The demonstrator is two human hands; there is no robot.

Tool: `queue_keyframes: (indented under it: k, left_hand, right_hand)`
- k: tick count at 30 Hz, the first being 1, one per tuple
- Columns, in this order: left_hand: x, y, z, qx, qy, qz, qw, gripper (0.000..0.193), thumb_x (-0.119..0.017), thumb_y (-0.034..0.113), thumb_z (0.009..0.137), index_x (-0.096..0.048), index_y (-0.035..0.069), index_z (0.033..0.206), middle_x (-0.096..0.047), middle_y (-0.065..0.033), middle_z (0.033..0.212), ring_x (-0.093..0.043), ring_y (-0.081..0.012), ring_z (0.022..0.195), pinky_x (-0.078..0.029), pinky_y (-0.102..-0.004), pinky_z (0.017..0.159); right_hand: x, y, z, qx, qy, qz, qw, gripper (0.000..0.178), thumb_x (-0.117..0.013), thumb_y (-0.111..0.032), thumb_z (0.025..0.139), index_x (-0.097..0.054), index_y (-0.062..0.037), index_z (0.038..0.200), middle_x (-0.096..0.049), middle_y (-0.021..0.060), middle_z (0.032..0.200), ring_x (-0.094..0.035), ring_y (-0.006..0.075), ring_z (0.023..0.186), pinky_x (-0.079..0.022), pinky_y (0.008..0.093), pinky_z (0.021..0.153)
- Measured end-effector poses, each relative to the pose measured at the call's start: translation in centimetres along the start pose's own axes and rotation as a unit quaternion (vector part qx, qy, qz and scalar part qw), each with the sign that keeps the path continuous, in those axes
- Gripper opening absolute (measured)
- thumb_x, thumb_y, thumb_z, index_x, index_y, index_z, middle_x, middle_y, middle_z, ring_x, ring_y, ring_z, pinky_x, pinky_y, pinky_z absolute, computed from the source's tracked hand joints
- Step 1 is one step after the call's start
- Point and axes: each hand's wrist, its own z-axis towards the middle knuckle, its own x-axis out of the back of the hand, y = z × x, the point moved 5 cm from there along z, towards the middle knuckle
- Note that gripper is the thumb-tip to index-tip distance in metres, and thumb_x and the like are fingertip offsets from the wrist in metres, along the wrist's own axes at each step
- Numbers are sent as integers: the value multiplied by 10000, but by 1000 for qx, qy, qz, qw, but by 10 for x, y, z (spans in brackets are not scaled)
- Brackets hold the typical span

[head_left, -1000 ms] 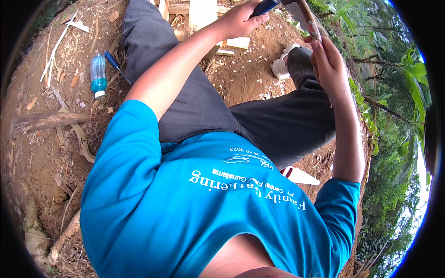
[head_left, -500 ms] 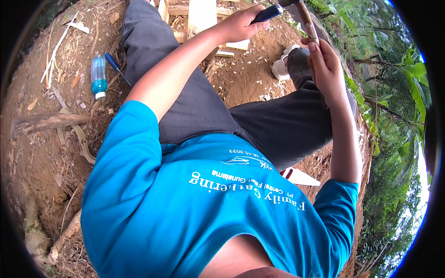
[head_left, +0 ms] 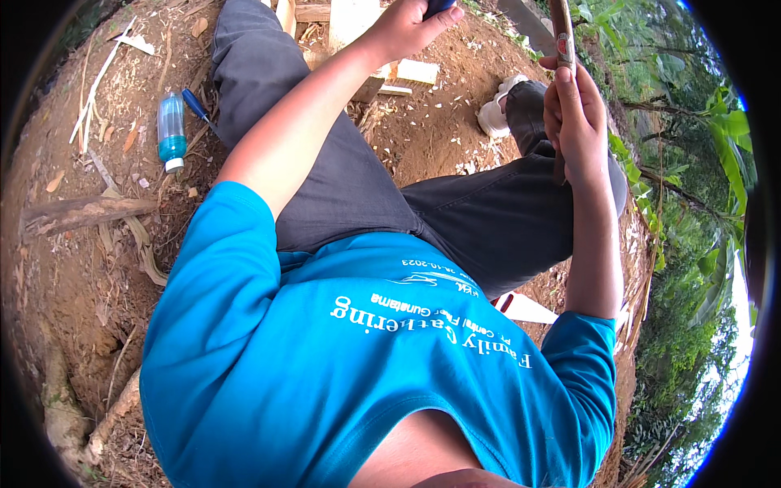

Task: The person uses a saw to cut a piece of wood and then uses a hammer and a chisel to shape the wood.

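Observation:
At the top edge my left hand (head_left: 407,31) is closed round a blue-handled tool (head_left: 439,6); its blade or tip is out of sight. A pale wooden board (head_left: 354,20) lies just beyond that hand and forearm. To the right, my right hand (head_left: 579,122) grips a hammer by its worn wooden handle (head_left: 562,32), which stands nearly upright. The hammer's head is beyond the top edge, and the lower end of the handle shows below my fingers.
Left of my leg lie a clear bottle with a blue-green lower part (head_left: 171,130) and another blue-handled tool (head_left: 194,104). A red-handled tool with a pale blade (head_left: 527,309) shows by my right hip. Branches (head_left: 85,213) and wood chips litter the soil; green plants (head_left: 716,138) stand right.
My right hand has tilted the hammer upright, taking its head out of view. My left hand, still holding the blue-handled tool, has moved slightly up and left.

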Motion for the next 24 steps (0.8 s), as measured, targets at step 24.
queue_keyframes:
  k: [24]
  left_hand:
    - [-6, -4, -11, 74, -2, 34, 997, 270, -621, 280, 1033, -566, 52, 1166, -599, -63, 850, -599, -205, 786, -488, -378, 735]
  right_hand:
    - [0, -20, 11, 94, -19, -143, 985, 356, -464, -321, 1124, -617, -58, 1309, -427, -89, 708, -347, -19, 549, -252, 166, 458]
